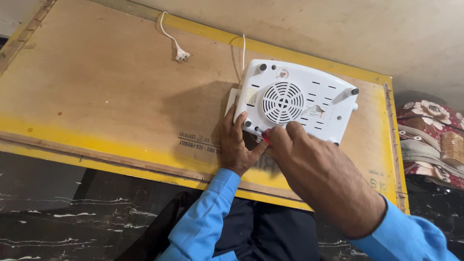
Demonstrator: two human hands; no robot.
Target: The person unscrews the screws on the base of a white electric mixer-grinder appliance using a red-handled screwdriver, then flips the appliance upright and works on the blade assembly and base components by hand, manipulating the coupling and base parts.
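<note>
Left hand (236,145): laid flat with fingers spread along the near left edge of the white appliance (295,99), fingertips resting on its casing, thumb angled toward the other hand; it steadies rather than grips. Right hand (290,140): closed around a red-handled tool (265,137), apparently a screwdriver, pressed to the appliance's near edge; only a small red part of the handle shows, and the tip is hidden behind the fingers. Both forearms enter from below in blue sleeves (203,227), the right one pushed back to bare the forearm. The appliance, one in number, lies underside up on the table (96,106), a bare plywood sheet with yellow edging, toward its right half. Its underside carries one round vent grille (282,102), rows of short slots, one torn label, and several dark feet or screw points; their exact count cannot be fixed because the hands cover the near edge. One white cord (166,31) runs over the far edge of the table and ends in one plug (182,55), well apart from the appliance; a second thin white lead (243,48) rises behind the casing, its far end hidden. Folded patterned bedding (427,140) is stacked at the right, cut off by the frame edge.
</note>
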